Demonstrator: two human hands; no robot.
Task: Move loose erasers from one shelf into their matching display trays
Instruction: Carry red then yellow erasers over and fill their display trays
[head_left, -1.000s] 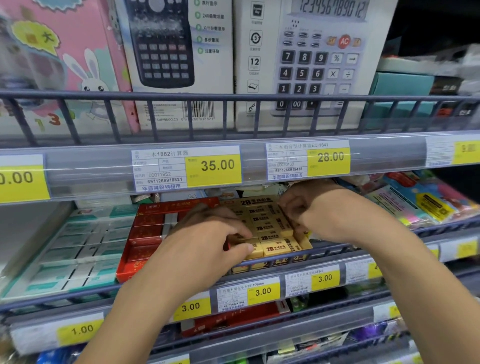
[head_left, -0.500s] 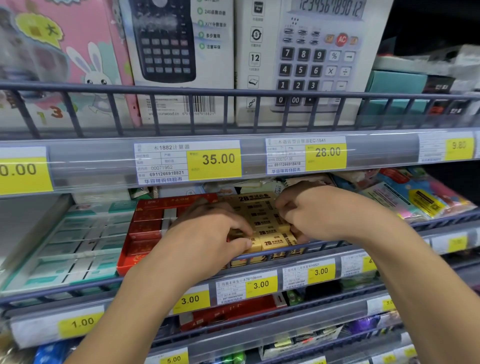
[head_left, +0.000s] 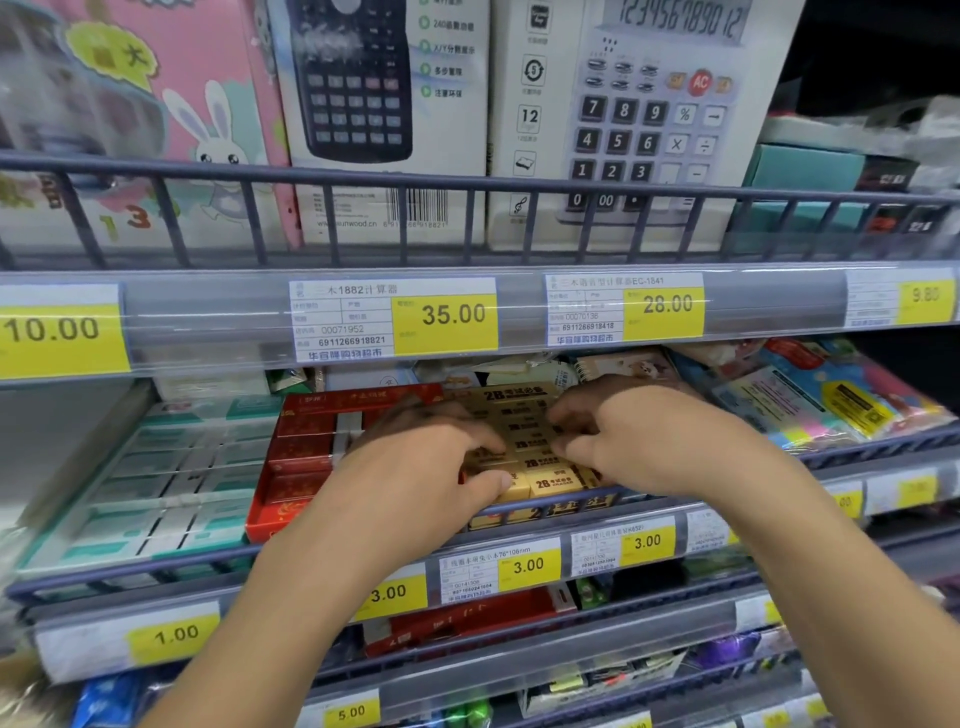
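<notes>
Both hands worked inside the gold tray (head_left: 511, 397) of 2B erasers (head_left: 553, 483) — left hand (head_left: 415, 462) and right hand (head_left: 631, 436) curled, seemingly pinching erasers into rows. That tray looked nearly full; the red tray (head_left: 306, 447) beside it waited.

1. The upper shelf's price rail (head_left: 519, 312) is hanging low over the eraser shelf, leaving only a shallow slot for reaching in.
2. A dark wire fence (head_left: 597, 501) is running along the front lip, so entry is going over it.
3. The left hand (head_left: 415, 467) and right hand (head_left: 639, 441) are filling the slot above the gold eraser tray (head_left: 530, 441).
4. The red tray (head_left: 306, 452) and teal tray (head_left: 156, 483) are lying uncovered to the left.
5. Packaged goods (head_left: 831, 400) are crowding the right side.
</notes>
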